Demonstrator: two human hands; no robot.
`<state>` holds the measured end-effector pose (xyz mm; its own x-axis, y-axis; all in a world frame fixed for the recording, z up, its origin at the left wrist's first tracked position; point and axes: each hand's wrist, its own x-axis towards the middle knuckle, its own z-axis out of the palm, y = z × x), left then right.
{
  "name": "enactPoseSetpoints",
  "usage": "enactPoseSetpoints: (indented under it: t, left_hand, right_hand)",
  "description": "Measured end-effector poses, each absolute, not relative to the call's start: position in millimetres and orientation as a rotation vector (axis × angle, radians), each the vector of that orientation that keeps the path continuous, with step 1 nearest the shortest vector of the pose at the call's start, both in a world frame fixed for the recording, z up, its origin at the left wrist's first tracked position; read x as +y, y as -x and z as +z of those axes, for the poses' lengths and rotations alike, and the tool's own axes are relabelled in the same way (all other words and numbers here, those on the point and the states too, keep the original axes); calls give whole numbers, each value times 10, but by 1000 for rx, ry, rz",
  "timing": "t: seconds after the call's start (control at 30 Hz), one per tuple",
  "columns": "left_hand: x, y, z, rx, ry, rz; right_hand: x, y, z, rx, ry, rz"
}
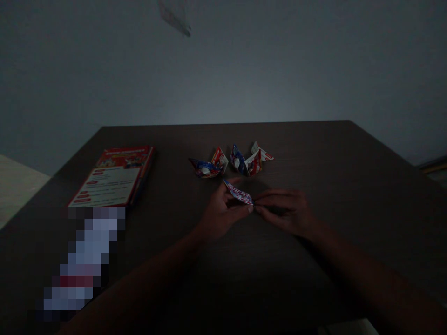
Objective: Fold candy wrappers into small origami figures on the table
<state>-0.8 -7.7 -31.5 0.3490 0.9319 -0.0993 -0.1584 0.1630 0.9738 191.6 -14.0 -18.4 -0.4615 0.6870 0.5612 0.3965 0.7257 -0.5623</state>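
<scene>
A small folded piece of printed paper [239, 193], patterned in red, white and blue, is held between my two hands above the table. My left hand [223, 209] grips it from the left, thumb along its near edge. At its right tip, the fingers and thumb of my right hand [286, 208] pinch together. Just beyond my hands stand two folded paper boats [208, 165], the right-hand paper boat [248, 160] with a pale flap sticking out at its right. Both show blue, red and white print.
A red and white printed book or stack of sheets [111, 179] lies on the dark table [174, 139] at the left. Nearer me is a blurred-out pale strip [91, 251]. A grey wall [244, 70] rises behind the table's far edge.
</scene>
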Motion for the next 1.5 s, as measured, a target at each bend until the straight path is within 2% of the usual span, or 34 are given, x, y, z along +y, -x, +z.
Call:
enactPoseSetpoints:
  t: [0.77, 1.5]
  left_hand:
    - [-60, 28, -328, 845, -1155, 905]
    - [-96, 38, -313, 833, -1225, 972]
  right_hand:
    - [-139, -1917, -190, -2150, 823, 337]
    - [-147, -1909, -160, -2015, 900, 403]
